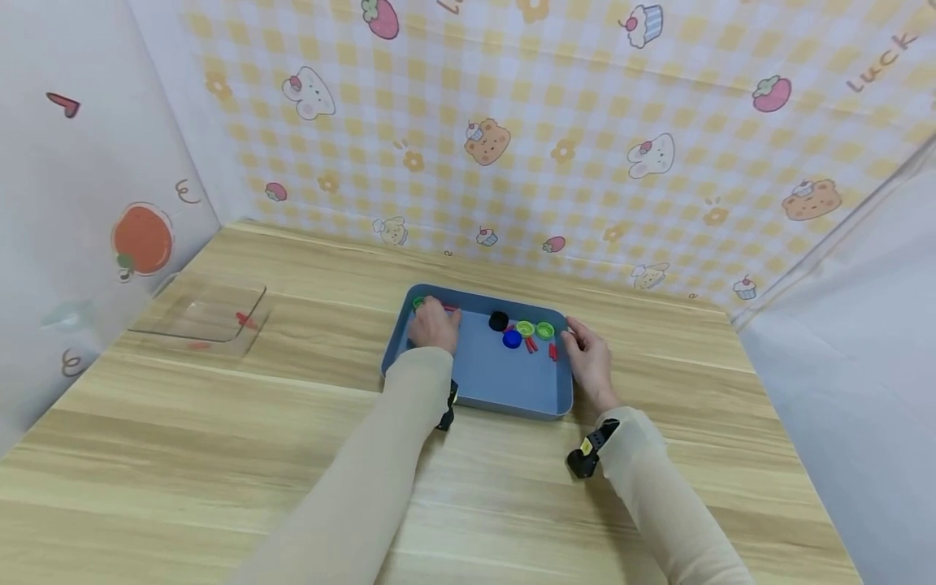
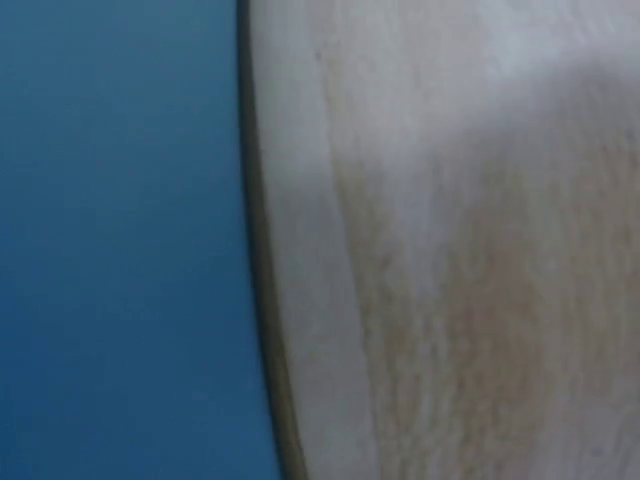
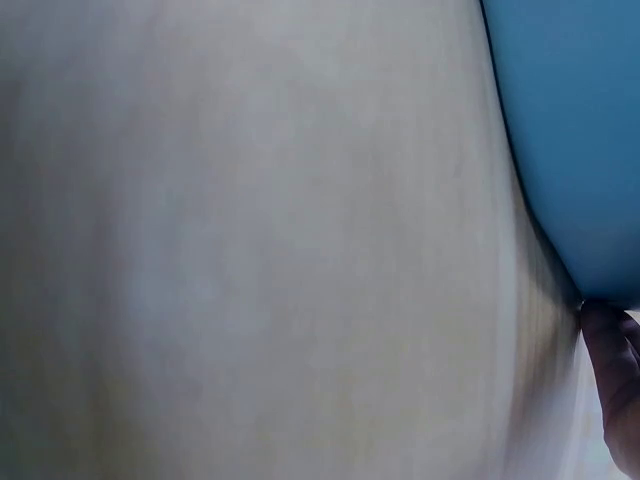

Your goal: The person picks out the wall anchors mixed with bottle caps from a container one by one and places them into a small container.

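A blue-grey tray (image 1: 504, 374) lies on the wooden table with small pieces in it. My left hand (image 1: 433, 327) reaches down into its left end, next to a green round cap (image 1: 418, 303) and a red piece (image 1: 449, 308). Its fingertips are hidden, so whether it pinches anything is unclear. At the tray's right side, my right hand (image 1: 591, 361) grips the rim between thumb and fingers; fingers (image 3: 610, 350) touch the tray corner in the right wrist view. Toward the right inside lie a black cap (image 1: 499, 321), a blue cap (image 1: 512, 339), yellow-green caps (image 1: 525, 328) and red pieces (image 1: 552, 352).
A clear plastic box (image 1: 208, 313) stands at the table's left, with red pieces (image 1: 246, 320) showing at its right end. A checked cloth (image 1: 512, 195) hangs behind the table's back edge. Only tray and table show in the left wrist view.
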